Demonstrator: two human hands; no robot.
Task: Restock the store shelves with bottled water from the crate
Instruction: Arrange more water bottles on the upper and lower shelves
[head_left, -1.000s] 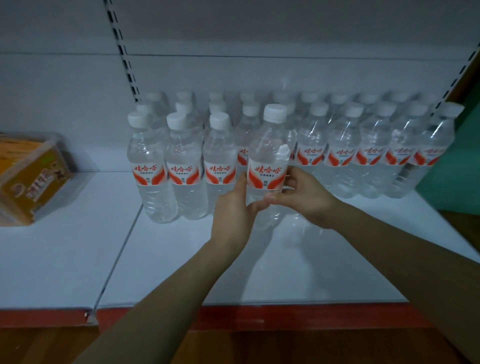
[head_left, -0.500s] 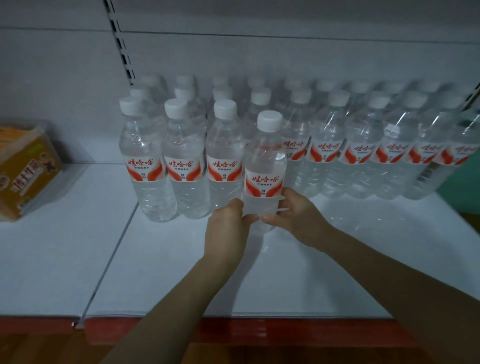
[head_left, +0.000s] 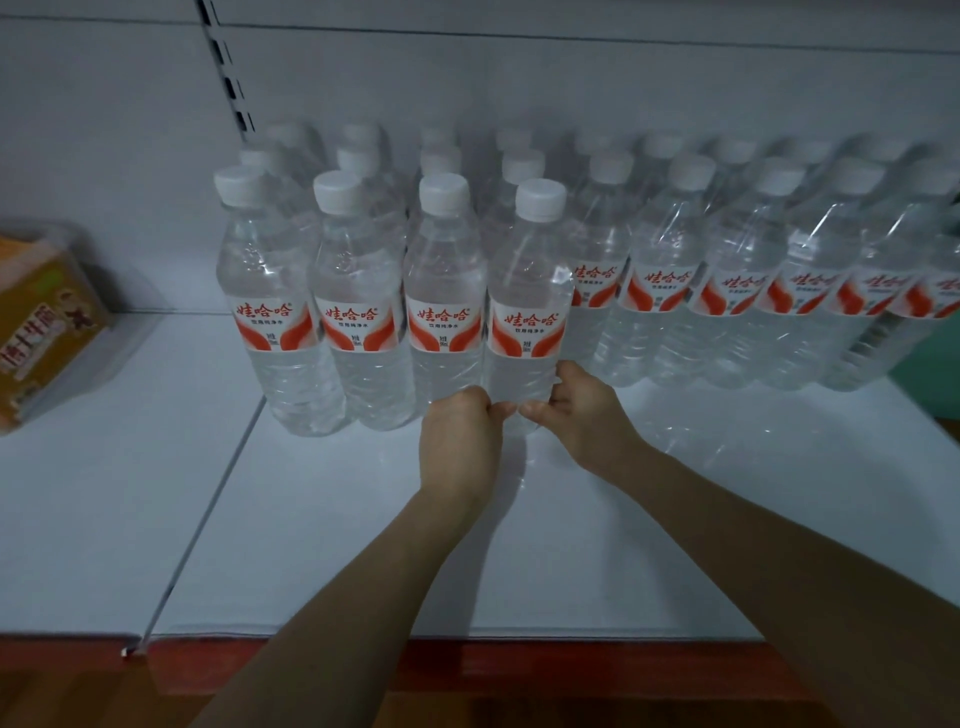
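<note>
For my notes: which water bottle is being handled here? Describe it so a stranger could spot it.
On the white shelf, find the front row of four water bottles standing ahead of the rest. It is the rightmost bottle of those four. Unlike its neighbours, it has the left hand and right hand gripping its base.

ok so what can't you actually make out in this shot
Head view only:
front bottle base: hidden by left hand and right hand, so seated or not is unclear.
back-row bottles: dim and blurred, count unclear.
rightmost bottle: cut by the right edge.
crate: out of frame.
</note>
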